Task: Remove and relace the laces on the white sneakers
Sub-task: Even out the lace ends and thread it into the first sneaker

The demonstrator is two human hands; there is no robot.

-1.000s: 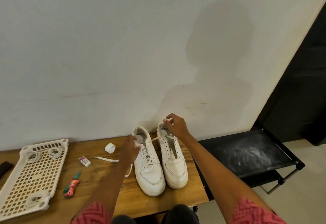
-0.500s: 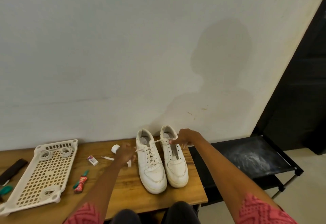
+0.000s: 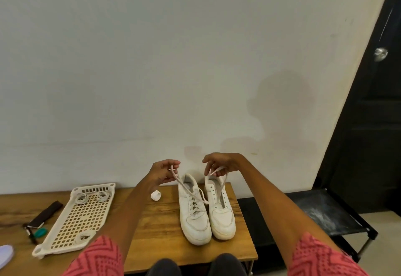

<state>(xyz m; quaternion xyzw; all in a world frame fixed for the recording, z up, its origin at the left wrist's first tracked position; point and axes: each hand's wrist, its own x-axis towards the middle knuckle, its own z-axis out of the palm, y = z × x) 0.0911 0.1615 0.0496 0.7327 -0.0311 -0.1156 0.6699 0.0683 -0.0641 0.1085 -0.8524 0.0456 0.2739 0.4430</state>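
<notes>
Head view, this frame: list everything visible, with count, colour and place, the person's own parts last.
sneakers: two, white, side by side on the table, toes toward the camera
lace: white, each end pinched up by a hand
table: one, brown wood
tray: one, cream, perforated, left of the sneakers
coiled laces: three, white, on the tray
tape roll: one, white, left of the sneakers
rack: one, black, right of the table
left hand: pinches the lace
right hand: pinches the lace
</notes>
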